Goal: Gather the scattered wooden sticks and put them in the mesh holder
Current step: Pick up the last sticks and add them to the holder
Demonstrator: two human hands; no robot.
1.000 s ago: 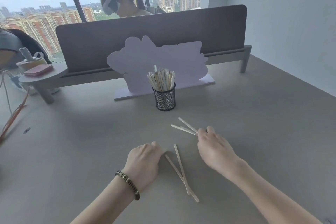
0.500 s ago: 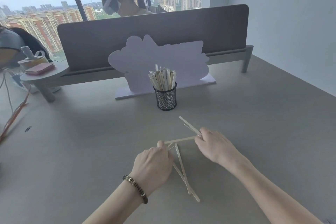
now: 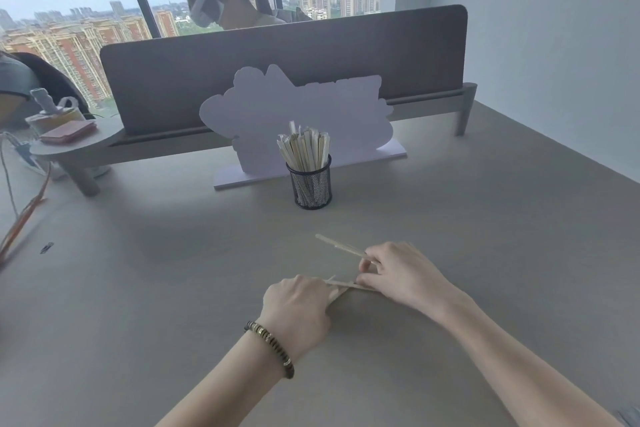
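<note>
Both hands work close together near the middle of the desk [image 3: 519, 253], toward its near edge; the left hand [image 3: 298, 312], with a beaded bracelet [image 3: 270, 347] on its wrist, is curled knuckles-up around one end of a few sticks [image 3: 341, 285] that run across to the right hand [image 3: 401, 274]; the right hand pinches their other end with its lower fingers, and its thumb and forefinger grip a second pair of sticks [image 3: 341, 247] that jut out to the upper left, just above the desk; how many sticks each hand has I cannot tell, since the fingers hide them. Farther back, well apart from the hands, the black mesh holder [image 3: 310, 184] stands upright, packed with sticks that fan out above its rim; just behind it a white cut-out sign [image 3: 294, 107] stands on its base, in front of the grey divider [image 3: 311, 55] along the far edge.
</note>
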